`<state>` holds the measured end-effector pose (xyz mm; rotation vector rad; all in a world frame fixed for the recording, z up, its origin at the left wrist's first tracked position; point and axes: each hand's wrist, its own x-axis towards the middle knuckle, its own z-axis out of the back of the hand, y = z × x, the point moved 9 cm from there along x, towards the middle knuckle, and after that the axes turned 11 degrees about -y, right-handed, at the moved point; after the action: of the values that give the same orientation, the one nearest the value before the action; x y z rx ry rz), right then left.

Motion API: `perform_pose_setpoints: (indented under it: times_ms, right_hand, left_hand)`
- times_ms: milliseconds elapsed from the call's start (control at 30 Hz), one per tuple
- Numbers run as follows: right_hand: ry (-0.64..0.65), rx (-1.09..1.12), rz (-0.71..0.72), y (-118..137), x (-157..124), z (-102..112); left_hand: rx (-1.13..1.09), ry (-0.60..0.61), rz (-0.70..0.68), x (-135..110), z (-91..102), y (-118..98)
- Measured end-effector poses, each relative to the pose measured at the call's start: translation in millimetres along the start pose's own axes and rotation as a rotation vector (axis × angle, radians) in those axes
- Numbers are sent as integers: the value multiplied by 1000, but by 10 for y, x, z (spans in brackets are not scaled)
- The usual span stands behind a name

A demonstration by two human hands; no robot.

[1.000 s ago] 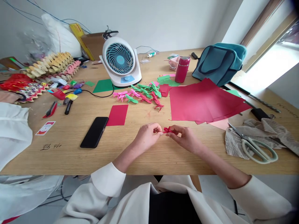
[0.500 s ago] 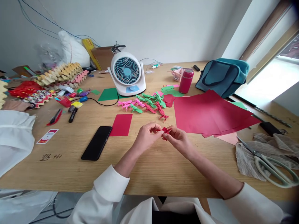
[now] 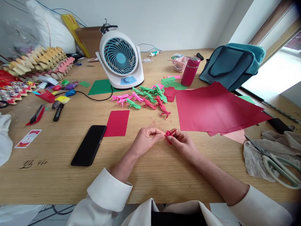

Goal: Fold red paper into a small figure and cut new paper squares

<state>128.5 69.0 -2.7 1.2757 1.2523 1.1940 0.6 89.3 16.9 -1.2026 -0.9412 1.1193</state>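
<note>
I have the small folded red paper between my fingertips over the wooden table, my left hand pinching its left end and my right hand gripping its right side. Beyond them lies a cluster of folded paper figures, with large red sheets near my right hand and a black phone beside a red card to the left.
</note>
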Motion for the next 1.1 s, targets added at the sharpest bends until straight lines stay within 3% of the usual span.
perform_pose_setpoints:
  times_ms: [333,533,700,833,1100]
  right_hand:
    - [-30,29,-16,-54,-23,20]
    - [-47,91,-33,-50,-23,15]
    - [-99,151,-23,-18,-20,31]
    - [-89,197,-26,-37,-16,-2]
    - [-30,206,-73,-109,-25,-70]
  left_hand:
    - [-132,-83,139,46,84,176]
    - [-201,-84,106,45,92,145]
    - [-231,-32,28,5,-102,79]
    - [-207,-174,-47,-19,-142,98]
    - [-312,-257,-14,-8,-43,151]
